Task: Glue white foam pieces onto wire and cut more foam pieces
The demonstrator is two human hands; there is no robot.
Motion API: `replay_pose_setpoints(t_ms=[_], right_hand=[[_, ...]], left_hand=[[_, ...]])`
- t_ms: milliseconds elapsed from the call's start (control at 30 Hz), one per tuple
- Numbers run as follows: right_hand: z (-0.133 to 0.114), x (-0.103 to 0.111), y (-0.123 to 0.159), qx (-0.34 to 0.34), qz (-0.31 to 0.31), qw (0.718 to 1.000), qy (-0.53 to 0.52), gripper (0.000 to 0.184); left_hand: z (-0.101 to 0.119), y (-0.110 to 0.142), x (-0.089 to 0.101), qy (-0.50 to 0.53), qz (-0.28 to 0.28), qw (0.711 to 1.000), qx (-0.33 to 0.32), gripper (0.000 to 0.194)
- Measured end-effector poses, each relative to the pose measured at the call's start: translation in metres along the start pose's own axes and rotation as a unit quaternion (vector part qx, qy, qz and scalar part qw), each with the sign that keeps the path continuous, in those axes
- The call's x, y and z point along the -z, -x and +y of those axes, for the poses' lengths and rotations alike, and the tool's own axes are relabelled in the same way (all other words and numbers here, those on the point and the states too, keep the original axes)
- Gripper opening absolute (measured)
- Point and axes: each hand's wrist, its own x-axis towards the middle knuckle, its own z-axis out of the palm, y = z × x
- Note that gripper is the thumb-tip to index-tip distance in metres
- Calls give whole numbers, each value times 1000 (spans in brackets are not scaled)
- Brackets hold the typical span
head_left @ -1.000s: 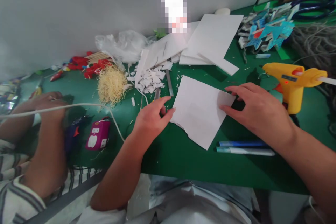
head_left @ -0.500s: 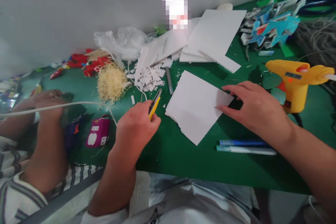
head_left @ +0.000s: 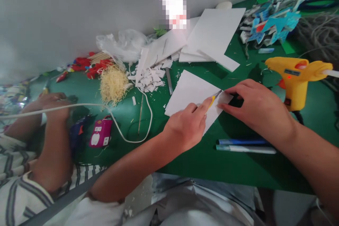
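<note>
A white foam sheet [head_left: 189,91] lies on the green table [head_left: 185,162] in front of me. My left hand [head_left: 186,127] is closed round a yellow utility knife [head_left: 213,99], and the blade tip rests on the sheet near its right corner. My right hand [head_left: 255,107] presses that right corner down with its fingers bent and apart, fingertips just beside the blade.
A yellow glue gun [head_left: 296,79] stands right of my right hand; two pens [head_left: 245,146] lie below it. White foam sheets [head_left: 214,33], cut scraps [head_left: 149,77] and straw [head_left: 112,84] lie beyond. Another person's arm [head_left: 50,141] rests at left, beside a white cord [head_left: 79,106] and a pink object [head_left: 100,134].
My left hand picked up the yellow knife from the table left of the sheet and carried it right, onto the sheet. The right hand stayed on the sheet's corner.
</note>
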Motion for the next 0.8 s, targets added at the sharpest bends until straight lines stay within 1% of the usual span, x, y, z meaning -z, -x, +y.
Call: replay_pose_setpoints(t_ms=[133,233,433,600,800], right_hand=[[2,-3,0,-2,11,1000,10,25],[2,-2,1,-3,11,1000,12,25],[-2,0,1,-20,1,1000,1,23],[0,-1,1,-8,9,1000,6,24],[3,-3,2,5,15,1000,18,24]], left_hand=[[9,-3,2,-39,-13,999,14,64],[11,-1,3,-51,-19,998,16,64],[13,-1,4,-60,-50,996,36,67],[15,-1,4,-56,-48,997,28,65],[20,-1,-1,-83,-46,995,17,65]])
